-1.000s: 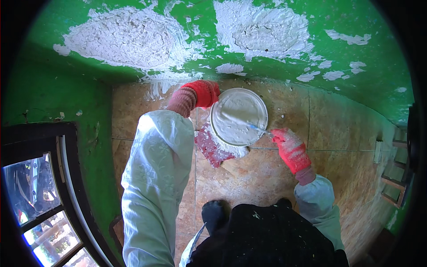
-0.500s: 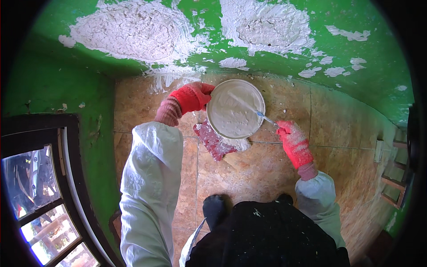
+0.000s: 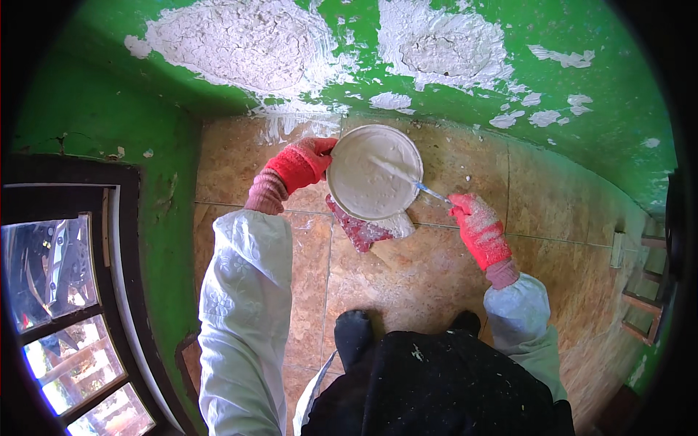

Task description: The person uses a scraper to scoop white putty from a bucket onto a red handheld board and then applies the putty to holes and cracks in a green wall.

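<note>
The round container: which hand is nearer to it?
Left. The left hand is at the container, by its left rim; the right hand is apart, toward the lower right.

Daylight glares at the left-hand window (image 3: 76, 356) (lower panes (image 3: 113, 418) washed out), while fisheye edges curve into black.

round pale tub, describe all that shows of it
The round pale tub, open side up near the green patched wall, holds whitish paste; its material is unclear. The red-gloved left hand holds its left rim. A slim white and blue tool, in the red-gloved right hand, crosses its right rim over the paste.
</note>
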Motion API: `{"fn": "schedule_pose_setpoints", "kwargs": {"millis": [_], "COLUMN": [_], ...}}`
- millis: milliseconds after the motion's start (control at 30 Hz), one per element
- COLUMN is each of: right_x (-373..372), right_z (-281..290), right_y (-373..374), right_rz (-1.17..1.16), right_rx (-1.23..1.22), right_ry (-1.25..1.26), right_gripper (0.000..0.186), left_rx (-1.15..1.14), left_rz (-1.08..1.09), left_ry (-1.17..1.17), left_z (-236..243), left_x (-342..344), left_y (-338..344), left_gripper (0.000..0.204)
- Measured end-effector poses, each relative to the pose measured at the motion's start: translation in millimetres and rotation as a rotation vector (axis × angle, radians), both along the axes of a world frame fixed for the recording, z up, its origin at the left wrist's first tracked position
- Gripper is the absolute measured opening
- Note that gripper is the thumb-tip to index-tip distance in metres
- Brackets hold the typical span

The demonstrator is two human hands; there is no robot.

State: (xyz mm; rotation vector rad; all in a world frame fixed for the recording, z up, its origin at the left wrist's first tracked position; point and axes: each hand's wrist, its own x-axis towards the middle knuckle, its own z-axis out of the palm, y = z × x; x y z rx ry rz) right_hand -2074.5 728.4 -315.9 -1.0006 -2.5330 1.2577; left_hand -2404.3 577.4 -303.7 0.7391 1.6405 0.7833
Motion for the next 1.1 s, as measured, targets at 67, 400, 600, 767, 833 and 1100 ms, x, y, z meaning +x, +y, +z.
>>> {"fn": "schedule_pose_setpoints", "kwargs": {"millis": [67, 400, 600, 767, 833, 1100], "right_x": [-0.3, 10.5, 4.3, -20.9, -24.0, -4.2], "right_z": [2.3, 0.9, 6.0, 8.9, 13.0, 15.3], "right_y": [-4.9, -5.1, -3.9, 6.6, 3.1, -3.9], "right_rz": [0.044, 0.091, 0.087, 0.238, 0.318, 0.199], "right_rx": [0.016, 0.049, 0.039, 0.331, 0.271, 0.051], "right_ry": [0.010, -0.035, 0.032, 0.056, 0.027, 0.042], "right_gripper": [0.017, 0.016, 0.015, 0.016, 0.016, 0.019], "left_rx": [0.007, 0.048, 0.029, 0.008, 0.038, 0.032], "left_rz": [-0.003, 0.003, -0.005, -0.012, 0.011, 0.103], "left_ry": [0.020, 0.081, 0.067, 0.027, -0.021, -0.112], "left_z": [-2.9, -4.9, -5.7, -3.4, -3.2, 2.6], "left_x": [-3.1, -8.8, -9.8, -3.3, -2.7, -1.4], "left_y": [-6.2, -12.5, -14.1, -4.4, -4.6, -13.2], "left_gripper": [0.035, 0.034, 0.035, 0.035, 0.035, 0.037]}}
